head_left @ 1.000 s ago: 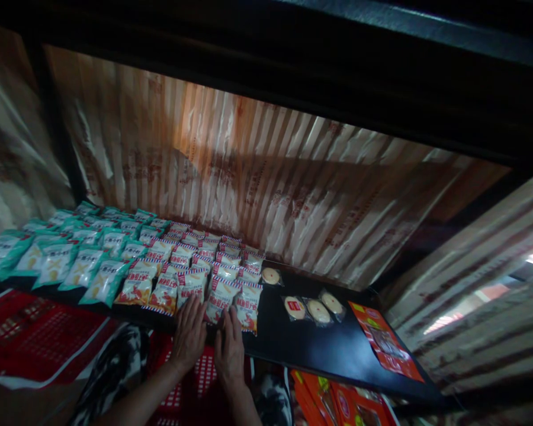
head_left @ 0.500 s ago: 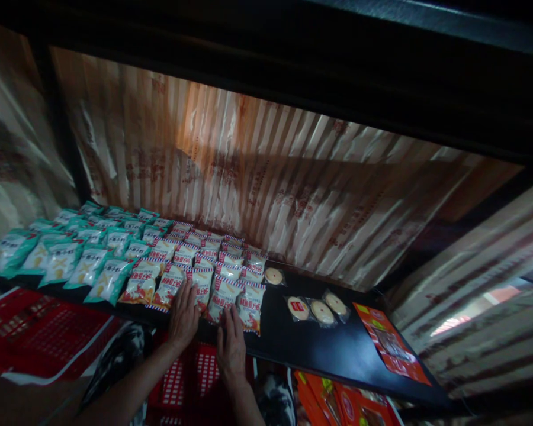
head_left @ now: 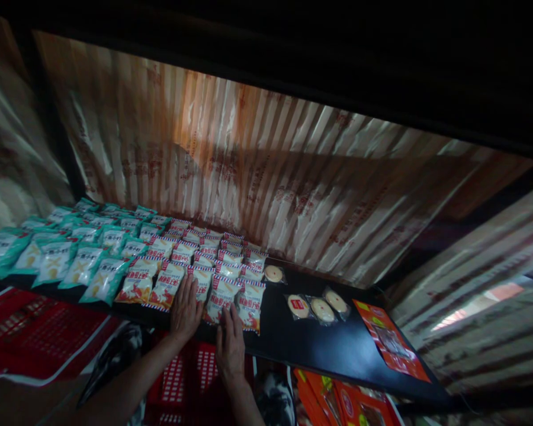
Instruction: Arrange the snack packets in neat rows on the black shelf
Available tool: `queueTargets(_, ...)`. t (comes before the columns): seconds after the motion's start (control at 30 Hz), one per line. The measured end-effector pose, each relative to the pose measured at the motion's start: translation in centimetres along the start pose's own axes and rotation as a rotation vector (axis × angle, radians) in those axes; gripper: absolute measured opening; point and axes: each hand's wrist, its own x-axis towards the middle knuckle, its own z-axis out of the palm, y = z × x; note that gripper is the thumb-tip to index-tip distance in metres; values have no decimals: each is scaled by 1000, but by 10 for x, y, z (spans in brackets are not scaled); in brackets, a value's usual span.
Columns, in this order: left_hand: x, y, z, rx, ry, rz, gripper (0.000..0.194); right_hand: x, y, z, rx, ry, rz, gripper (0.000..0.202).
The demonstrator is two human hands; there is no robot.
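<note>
I have both hands low in the frame, just left of centre, at the front row of striped packets (head_left: 250, 305). My left hand (head_left: 186, 316) is open, fingers long and close together, laid against one packet's front without closing around it. My right hand (head_left: 231, 349) is open too, its fingers slightly bent, the tips at the lower part of the neighbouring packet; I see nothing gripped in it. Whether those tips press or only rest there, I can't tell.

The striped packets lie in leaning rows on the dark shelf (head_left: 288, 343), middle to lower centre of the frame, with teal packets (head_left: 106, 279) beside them toward the left edge. Right of centre are four round biscuits (head_left: 323, 310) in clear wrap, then an orange packet (head_left: 391, 340) near the shelf's right end. A red basket (head_left: 173, 378) sits below my wrists.

I judge the step in hand to be nudging or steadying the front packets by contact rather than lifting. Any further push calls for flat fingers and light, even pressure, since the packets look soft and overlap; a hard shove at one could tip or crumple those behind.
</note>
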Motion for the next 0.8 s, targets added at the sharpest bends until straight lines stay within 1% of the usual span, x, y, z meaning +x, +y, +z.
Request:
queueTargets(0.17,1,0,-3,-70,-11,-17,62,1,-1,-1,-11,19,-10,47)
queueTargets(0.37,-10,-1,-3,-70,-32,18,60,-1,-2,1,-29,20,-16,48)
queueTargets(0.57,-14,3,-5,-31,-26,-46,61,-4,-2,-1,-32,34,-31,48)
queueTargets(0.67,-18,11,-9,-34,-51,0,63,-7,-1,-1,-50,20,-41,51)
queueTargets(0.8,-27,26,-14,-46,-135,116,61,-8,-1,-2,-50,-9,-51,52)
